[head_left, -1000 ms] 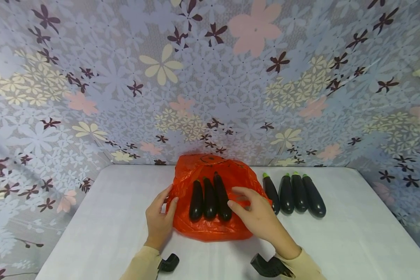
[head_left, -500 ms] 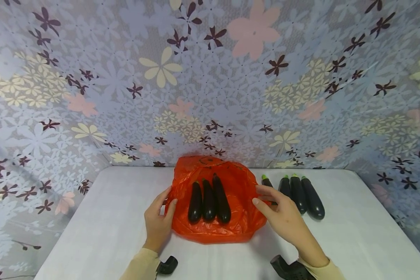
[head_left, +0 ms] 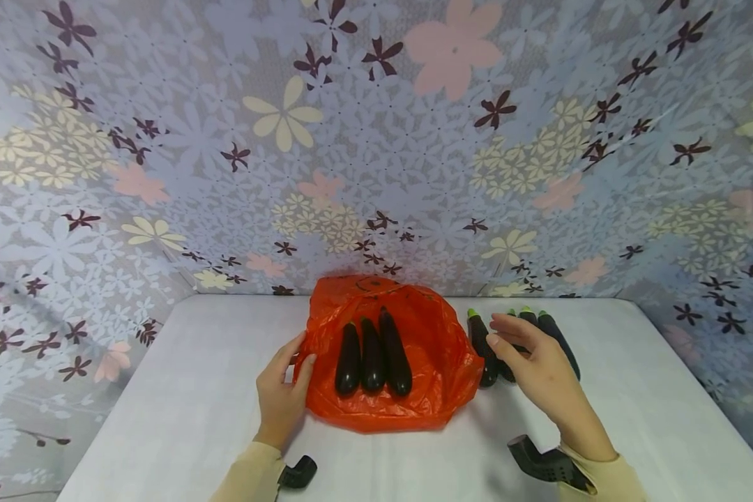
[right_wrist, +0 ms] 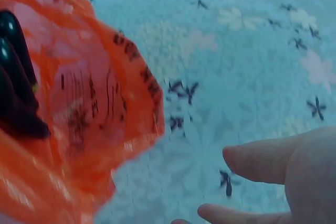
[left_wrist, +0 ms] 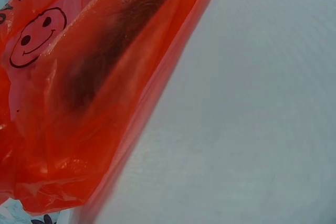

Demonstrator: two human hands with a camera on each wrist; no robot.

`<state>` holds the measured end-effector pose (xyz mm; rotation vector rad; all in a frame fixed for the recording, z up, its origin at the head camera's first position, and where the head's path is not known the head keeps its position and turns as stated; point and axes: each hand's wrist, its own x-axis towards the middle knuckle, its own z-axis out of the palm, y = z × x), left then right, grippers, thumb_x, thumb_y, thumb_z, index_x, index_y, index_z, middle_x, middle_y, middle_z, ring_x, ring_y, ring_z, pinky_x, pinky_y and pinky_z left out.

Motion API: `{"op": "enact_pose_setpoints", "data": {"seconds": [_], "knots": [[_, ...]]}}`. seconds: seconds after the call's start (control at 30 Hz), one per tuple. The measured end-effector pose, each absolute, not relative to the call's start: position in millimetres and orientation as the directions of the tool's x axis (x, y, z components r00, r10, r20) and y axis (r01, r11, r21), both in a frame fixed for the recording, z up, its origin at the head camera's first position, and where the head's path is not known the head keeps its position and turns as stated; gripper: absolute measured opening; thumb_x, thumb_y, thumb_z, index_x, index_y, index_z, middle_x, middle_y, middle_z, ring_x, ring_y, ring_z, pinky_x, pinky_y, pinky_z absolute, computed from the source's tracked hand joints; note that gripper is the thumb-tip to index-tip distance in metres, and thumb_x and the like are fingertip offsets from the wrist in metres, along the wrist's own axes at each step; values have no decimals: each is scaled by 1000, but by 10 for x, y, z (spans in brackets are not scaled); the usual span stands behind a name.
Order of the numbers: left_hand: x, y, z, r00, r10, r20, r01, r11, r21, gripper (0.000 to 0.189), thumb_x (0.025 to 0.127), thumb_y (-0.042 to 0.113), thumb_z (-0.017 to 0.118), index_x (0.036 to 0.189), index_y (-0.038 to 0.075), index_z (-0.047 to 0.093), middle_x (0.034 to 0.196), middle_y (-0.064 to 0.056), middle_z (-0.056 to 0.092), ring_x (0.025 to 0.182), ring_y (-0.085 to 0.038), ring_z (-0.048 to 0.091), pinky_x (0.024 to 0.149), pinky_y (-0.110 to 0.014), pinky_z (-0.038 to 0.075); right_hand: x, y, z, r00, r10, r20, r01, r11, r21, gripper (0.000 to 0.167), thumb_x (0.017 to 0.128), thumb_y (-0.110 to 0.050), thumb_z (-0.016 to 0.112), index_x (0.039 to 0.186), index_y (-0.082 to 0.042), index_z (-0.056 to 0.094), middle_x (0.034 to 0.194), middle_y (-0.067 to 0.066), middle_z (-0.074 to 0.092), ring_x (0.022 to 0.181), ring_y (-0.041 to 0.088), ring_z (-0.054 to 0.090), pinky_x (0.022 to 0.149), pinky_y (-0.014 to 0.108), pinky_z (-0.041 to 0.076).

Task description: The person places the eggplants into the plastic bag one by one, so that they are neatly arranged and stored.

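Note:
A red plastic bag (head_left: 439,397) lies on the white table with its mouth spread open. Inside it three dark eggplants (head_left: 372,359) rest side by side. My left hand (head_left: 281,397) holds the bag's left edge between thumb and fingers. To the right of the bag, my right hand (head_left: 546,373) hovers with fingers apart and nothing between them, partly covering several more eggplants (head_left: 480,341) on the table. The right wrist view shows that hand's thumb (right_wrist: 262,161) extended, away from the bag. Through the bag's side (left_wrist: 58,150) a dark shape shows in the left wrist view.
The white table (head_left: 163,418) runs up to a floral-patterned backdrop (head_left: 376,139), which also rises at both sides. A black curved device sits at the left wrist (head_left: 298,473) and another at the right wrist (head_left: 542,461).
My right hand has moved from beside the eggplants in the bag, out past its right edge, to over the eggplants at the right. My left hand stays at the bag's left edge.

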<state>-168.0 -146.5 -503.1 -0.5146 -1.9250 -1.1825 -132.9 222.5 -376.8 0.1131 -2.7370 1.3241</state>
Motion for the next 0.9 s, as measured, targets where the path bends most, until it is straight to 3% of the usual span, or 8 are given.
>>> {"op": "enact_pose_setpoints", "data": {"seconds": [0.17, 0.37, 0.6, 0.73, 0.83, 0.9], "knots": [[-1677, -1472, -5039, -596, -67, 800, 681, 484, 549, 65, 74, -19, 77, 134, 0, 62, 125, -13, 69, 104, -24, 67, 95, -16, 49, -1427, 2391, -3857, -993, 23, 114, -79, 594, -801, 56, 104, -36, 55, 148, -3, 46, 140, 23, 57, 114, 36, 63, 83, 22, 54], [-1678, -1476, -5049, -600, -64, 798, 677, 492, 548, 66, 74, -19, 76, 135, 1, 62, 126, -13, 69, 105, -24, 67, 95, -16, 49, -1513, 2547, -3956, -991, 81, 110, -42, 588, -807, 58, 105, -39, 51, 149, 0, 45, 143, 26, 52, 114, 41, 63, 82, 24, 57], [-1684, -1474, -5047, -606, -65, 793, 669, 498, 552, 62, 77, -17, 76, 135, 1, 62, 126, -13, 69, 105, -24, 67, 95, -16, 49, -1557, 2749, -4019, -984, 150, 91, 11, 569, -822, 61, 106, -38, 50, 149, 4, 42, 146, 29, 48, 117, 45, 60, 75, 10, 51], [-1689, -1479, -5051, -602, -67, 795, 673, 493, 551, 65, 75, -19, 76, 135, 1, 62, 126, -13, 69, 105, -24, 67, 95, -16, 49, -1566, 2852, -4053, -985, 164, 58, 48, 576, -816, 64, 106, -42, 47, 151, 4, 39, 147, 31, 45, 118, 47, 59, 85, 30, 58], [-1690, -1482, -5060, -603, -68, 795, 670, 497, 551, 65, 75, -19, 76, 135, 2, 62, 126, -12, 69, 105, -24, 67, 95, -16, 49, -1571, 2919, -4078, -984, 175, 29, 78, 574, -815, 67, 105, -45, 46, 152, 3, 37, 148, 33, 43, 117, 49, 58, 93, 52, 53], [-1691, -1481, -5065, -605, -66, 794, 669, 500, 551, 65, 75, -18, 76, 135, 2, 62, 126, -12, 69, 105, -24, 67, 95, -16, 49, -1579, 2972, -4106, -982, 187, 18, 95, 575, -813, 69, 105, -47, 45, 153, 3, 36, 148, 33, 42, 117, 50, 58, 94, 56, 50]]}}
